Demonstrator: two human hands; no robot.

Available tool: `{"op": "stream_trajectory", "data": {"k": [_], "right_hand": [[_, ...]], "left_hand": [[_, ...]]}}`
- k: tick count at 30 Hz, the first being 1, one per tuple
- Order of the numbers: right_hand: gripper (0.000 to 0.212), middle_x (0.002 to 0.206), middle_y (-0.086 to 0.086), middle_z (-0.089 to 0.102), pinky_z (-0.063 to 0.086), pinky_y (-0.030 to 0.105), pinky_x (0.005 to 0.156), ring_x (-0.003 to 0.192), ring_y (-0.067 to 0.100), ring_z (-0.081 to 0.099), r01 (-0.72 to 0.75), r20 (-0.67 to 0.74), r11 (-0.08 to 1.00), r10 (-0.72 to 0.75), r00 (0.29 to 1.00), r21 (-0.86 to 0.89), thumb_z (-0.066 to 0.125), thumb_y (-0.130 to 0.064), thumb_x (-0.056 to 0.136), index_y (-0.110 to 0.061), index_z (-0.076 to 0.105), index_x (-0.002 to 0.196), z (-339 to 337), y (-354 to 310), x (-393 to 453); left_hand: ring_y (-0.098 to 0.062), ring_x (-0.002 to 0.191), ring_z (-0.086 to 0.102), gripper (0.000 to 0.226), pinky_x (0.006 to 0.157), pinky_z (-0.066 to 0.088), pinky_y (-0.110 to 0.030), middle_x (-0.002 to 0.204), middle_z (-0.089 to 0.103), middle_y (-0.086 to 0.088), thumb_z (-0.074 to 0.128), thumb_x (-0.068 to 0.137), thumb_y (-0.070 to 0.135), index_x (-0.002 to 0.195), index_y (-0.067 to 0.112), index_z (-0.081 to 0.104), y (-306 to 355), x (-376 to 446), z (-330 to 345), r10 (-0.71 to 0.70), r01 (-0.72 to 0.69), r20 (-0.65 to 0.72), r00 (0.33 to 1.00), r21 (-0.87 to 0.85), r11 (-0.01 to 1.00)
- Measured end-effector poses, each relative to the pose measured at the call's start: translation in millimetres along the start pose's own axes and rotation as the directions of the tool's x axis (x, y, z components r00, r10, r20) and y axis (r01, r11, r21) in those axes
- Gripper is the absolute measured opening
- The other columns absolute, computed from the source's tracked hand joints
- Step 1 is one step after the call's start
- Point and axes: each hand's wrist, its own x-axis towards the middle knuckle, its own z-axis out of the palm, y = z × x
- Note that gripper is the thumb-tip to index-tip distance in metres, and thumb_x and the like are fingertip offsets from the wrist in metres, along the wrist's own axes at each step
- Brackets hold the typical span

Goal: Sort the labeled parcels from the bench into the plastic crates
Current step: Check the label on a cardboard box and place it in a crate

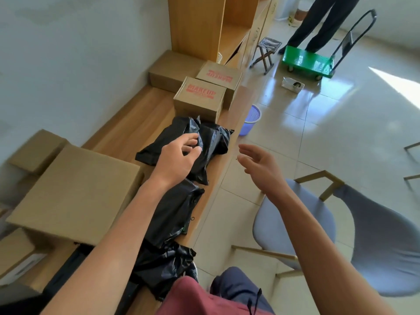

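Observation:
Several black plastic-wrapped parcels lie in a row along the wooden bench (122, 139). My left hand (179, 155) is on the farthest black parcel (216, 142), its curled fingers and thumb pinching a fold of the wrap. A second black parcel (175, 210) lies under my left forearm, and a third (163, 269) sits close to my body. My right hand (261, 164) hovers off the bench edge over the floor, fingers spread and holding nothing. Behind the parcels stand two cardboard boxes printed MAKEUP (200, 98), (218, 76).
A large plain cardboard box (75, 194) fills the bench to my left. A lilac plastic basket (251, 120) stands on the floor by the bench edge. A grey chair (375, 246) is at my right. Farther off are a green trolley (306, 62), a folding stool (266, 53) and a standing person (318, 23).

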Motion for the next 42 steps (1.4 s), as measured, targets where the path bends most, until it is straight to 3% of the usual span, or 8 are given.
{"op": "stream_trajectory", "data": {"k": [8, 11, 14, 18, 22, 30, 36, 42], "right_hand": [[0.038, 0.122, -0.017, 0.067, 0.053, 0.038, 0.108, 0.108, -0.012, 0.062, -0.056, 0.002, 0.998, 0.056, 0.998, 0.034, 0.063, -0.019, 0.102, -0.018, 0.064, 0.14, -24, 18, 72], [0.035, 0.114, -0.023, 0.068, 0.053, 0.035, 0.106, 0.105, -0.013, 0.063, -0.066, 0.005, 0.997, 0.066, 0.998, 0.047, 0.062, -0.018, 0.103, -0.02, 0.065, 0.137, -42, 22, 104], [0.027, 0.089, -0.032, 0.073, 0.052, 0.029, 0.096, 0.091, -0.016, 0.065, -0.073, -0.007, 0.995, 0.074, 0.997, 0.071, 0.061, -0.015, 0.103, -0.037, 0.068, 0.116, -67, 27, 138], [0.033, 0.119, -0.019, 0.072, 0.054, 0.036, 0.104, 0.107, -0.008, 0.064, -0.05, -0.051, 0.993, 0.055, 0.997, 0.107, 0.062, -0.016, 0.102, -0.024, 0.066, 0.133, -99, 35, 181], [0.034, 0.113, -0.027, 0.066, 0.054, 0.039, 0.104, 0.112, -0.004, 0.064, -0.05, -0.045, 0.994, 0.055, 0.997, 0.102, 0.063, -0.018, 0.102, -0.023, 0.065, 0.136, -116, 38, 211], [0.032, 0.113, -0.026, 0.068, 0.054, 0.039, 0.105, 0.108, -0.008, 0.065, -0.06, 0.03, 0.995, 0.058, 0.998, 0.078, 0.063, -0.019, 0.102, -0.026, 0.067, 0.133, -114, 34, 270], [0.035, 0.127, -0.017, 0.068, 0.052, 0.041, 0.108, 0.114, -0.006, 0.064, -0.013, 0.124, 0.999, 0.008, 0.992, 0.035, 0.061, -0.018, 0.102, -0.025, 0.065, 0.136, -89, 12, 337], [0.033, 0.109, -0.026, 0.07, 0.054, 0.038, 0.105, 0.106, -0.01, 0.066, 0.046, 0.219, 0.999, -0.041, 0.975, -0.016, 0.063, -0.018, 0.102, -0.029, 0.067, 0.133, -52, -19, 412]], "left_hand": [[-0.008, 0.119, 0.061, 0.042, 0.094, 0.045, -0.016, 0.136, 0.066, 0.002, 0.061, 0.104, 0.026, 0.146, 0.02, 0.058, 7, 75, 32, -0.009, 0.009, 0.034, 0.999, 0.008, 1.0], [-0.005, 0.116, 0.059, 0.042, 0.086, 0.041, -0.004, 0.134, 0.066, 0.004, 0.06, 0.105, 0.026, 0.146, 0.02, 0.058, 16, 105, 49, -0.025, 0.024, 0.043, 0.999, 0.019, 1.0], [-0.003, 0.116, 0.059, 0.042, 0.085, 0.04, -0.004, 0.134, 0.066, 0.006, 0.06, 0.105, 0.027, 0.146, 0.022, 0.058, 32, 138, 68, -0.053, 0.051, 0.062, 0.997, 0.033, 0.998], [-0.002, 0.115, 0.06, 0.04, 0.087, 0.041, -0.005, 0.131, 0.066, 0.007, 0.06, 0.104, 0.026, 0.144, 0.023, 0.059, 52, 176, 90, -0.056, 0.052, 0.066, 0.996, 0.05, 0.997], [-0.003, 0.116, 0.062, 0.04, 0.096, 0.048, -0.016, 0.13, 0.067, 0.006, 0.062, 0.104, 0.027, 0.144, 0.022, 0.059, 61, 202, 102, -0.067, 0.065, 0.049, 0.997, 0.052, 0.997], [0.002, 0.114, 0.061, 0.039, 0.083, 0.042, 0.0, 0.128, 0.068, 0.009, 0.062, 0.103, 0.028, 0.142, 0.025, 0.061, 53, 250, 103, -0.126, 0.126, -0.006, 0.992, 0.016, 0.992], [0.001, 0.118, 0.061, 0.041, 0.094, 0.045, -0.011, 0.128, 0.067, 0.013, 0.062, 0.102, 0.029, 0.143, 0.028, 0.06, 27, 288, 84, -0.192, 0.189, -0.072, 0.979, -0.042, 0.981], [0.008, 0.114, 0.06, 0.038, 0.095, 0.046, -0.008, 0.126, 0.067, 0.014, 0.063, 0.102, 0.028, 0.141, 0.027, 0.062, 1, 334, 56, -0.227, 0.209, -0.214, 0.95, -0.103, 0.973]]}}
